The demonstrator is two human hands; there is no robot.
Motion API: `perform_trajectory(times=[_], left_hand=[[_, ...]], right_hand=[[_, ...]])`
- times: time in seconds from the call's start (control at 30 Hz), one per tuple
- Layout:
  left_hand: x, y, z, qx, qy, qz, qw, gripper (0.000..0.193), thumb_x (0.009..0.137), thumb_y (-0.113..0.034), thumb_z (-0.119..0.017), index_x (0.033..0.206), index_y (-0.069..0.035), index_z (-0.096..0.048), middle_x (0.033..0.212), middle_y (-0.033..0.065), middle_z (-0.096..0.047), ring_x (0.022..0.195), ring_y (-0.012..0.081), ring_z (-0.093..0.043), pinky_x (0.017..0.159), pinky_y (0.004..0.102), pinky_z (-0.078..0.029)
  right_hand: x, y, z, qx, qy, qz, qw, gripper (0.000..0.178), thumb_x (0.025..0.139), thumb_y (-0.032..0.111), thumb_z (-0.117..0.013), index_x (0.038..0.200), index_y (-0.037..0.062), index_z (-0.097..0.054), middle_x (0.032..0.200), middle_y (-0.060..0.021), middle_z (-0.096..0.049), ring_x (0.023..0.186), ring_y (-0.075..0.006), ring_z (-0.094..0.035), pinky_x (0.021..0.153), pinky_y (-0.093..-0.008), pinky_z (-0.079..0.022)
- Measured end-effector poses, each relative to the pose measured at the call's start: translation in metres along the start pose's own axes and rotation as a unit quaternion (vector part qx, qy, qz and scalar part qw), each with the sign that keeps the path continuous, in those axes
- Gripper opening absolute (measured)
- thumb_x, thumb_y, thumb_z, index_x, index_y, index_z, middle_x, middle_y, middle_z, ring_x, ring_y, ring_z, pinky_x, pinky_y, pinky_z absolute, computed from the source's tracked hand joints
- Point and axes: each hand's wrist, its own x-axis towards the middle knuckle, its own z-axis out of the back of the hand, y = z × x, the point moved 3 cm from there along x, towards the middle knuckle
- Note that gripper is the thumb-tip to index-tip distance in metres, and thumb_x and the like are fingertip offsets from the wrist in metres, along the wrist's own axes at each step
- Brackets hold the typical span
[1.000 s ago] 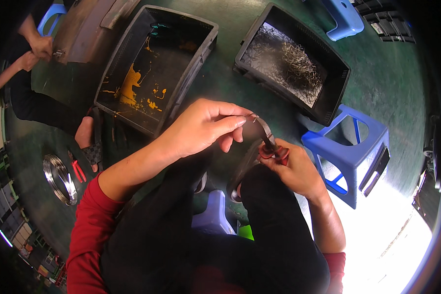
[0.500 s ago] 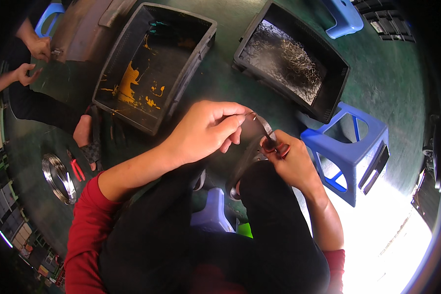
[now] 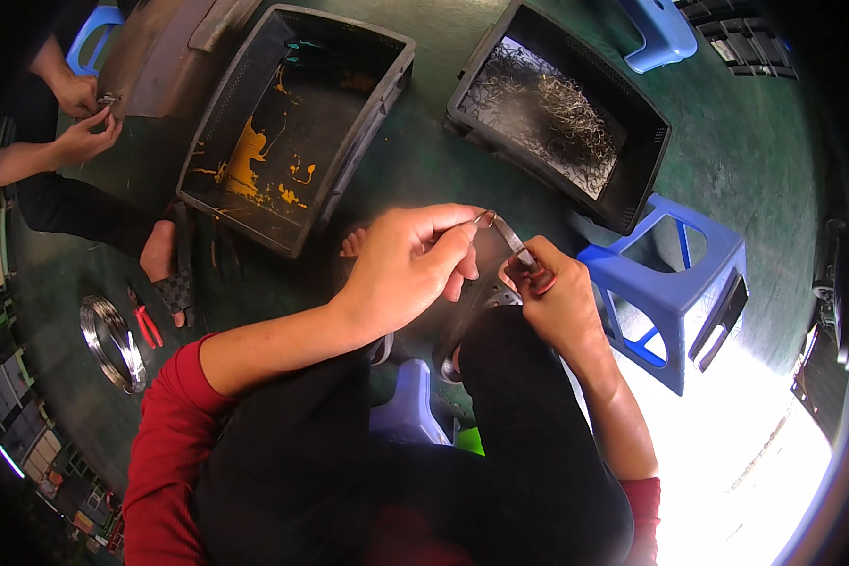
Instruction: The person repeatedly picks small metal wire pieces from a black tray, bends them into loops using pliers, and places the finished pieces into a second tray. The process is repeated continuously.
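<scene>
In open room off the stained bin's edge (image 3: 357, 146), left grip (image 3: 407, 253) pinches bent wire (image 3: 487, 216); right grip (image 3: 558, 292) clasps a red-handled tool (image 3: 515, 240).

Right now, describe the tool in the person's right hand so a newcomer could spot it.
Find the large blue stool on the right. Just left of it, the right hand grips a red-handled metal tool. Unlike the red pliers lying at far left, it's held.

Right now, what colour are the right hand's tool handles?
The visible tool handles are red, shown best in the head view.
</scene>
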Motion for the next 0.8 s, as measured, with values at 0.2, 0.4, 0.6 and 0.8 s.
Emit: perform_trajectory(times=[0.2, 0.4, 0.6, 0.8], left_hand=[[-0.001, 0.006, -0.004, -0.012, -0.009, 0.001, 1.000, 0.027, 0.101, -0.010, -0.050, 0.118, 0.007, -0.061, 0.075, 0.0077, -0.063, 0.060, 0.0097, -0.056, 0.055, 0.0231, -0.047], [0.007, 0.011, 0.006, 0.008, 0.026, 0.024, 0.999, 0.026, 0.100, -0.012, -0.052, 0.117, 0.005, -0.062, 0.081, 0.0093, -0.067, 0.071, 0.0141, -0.065, 0.061, 0.0244, -0.051], [0.018, 0.020, 0.025, -0.077, -0.014, 0.106, 0.991, 0.029, 0.097, -0.022, -0.059, 0.117, -0.002, -0.065, 0.101, 0.0124, -0.071, 0.093, 0.0222, -0.070, 0.075, 0.0301, -0.054], [0.015, 0.018, 0.030, -0.134, -0.006, 0.130, 0.982, 0.032, 0.095, -0.023, -0.062, 0.119, -0.002, -0.064, 0.110, 0.0132, -0.069, 0.100, 0.0268, -0.069, 0.082, 0.0345, -0.055]], right_hand=[[-0.002, -0.004, -0.004, -0.025, -0.024, 0.003, 0.999, 0.014, 0.078, -0.004, -0.060, 0.090, 0.0024, -0.058, 0.085, -0.0194, -0.064, 0.081, -0.0399, -0.064, 0.068, -0.0431, -0.049], [0.000, -0.009, 0.000, -0.024, 0.006, -0.008, 1.000, 0.013, 0.082, 0.000, -0.062, 0.095, 0.0027, -0.060, 0.088, -0.0187, -0.065, 0.082, -0.0374, -0.064, 0.071, -0.0412, -0.050], [-0.003, -0.012, 0.012, 0.104, 0.181, -0.116, 0.971, 0.020, 0.092, 0.009, -0.064, 0.112, 0.0021, -0.062, 0.094, -0.0026, -0.069, 0.080, -0.0080, -0.058, 0.067, -0.0242, -0.047], [-0.006, -0.011, 0.008, 0.122, 0.202, -0.115, 0.965, 0.030, 0.093, 0.012, -0.064, 0.120, 0.0010, -0.059, 0.100, -0.0026, -0.069, 0.081, -0.0050, -0.058, 0.063, -0.0206, -0.043]])
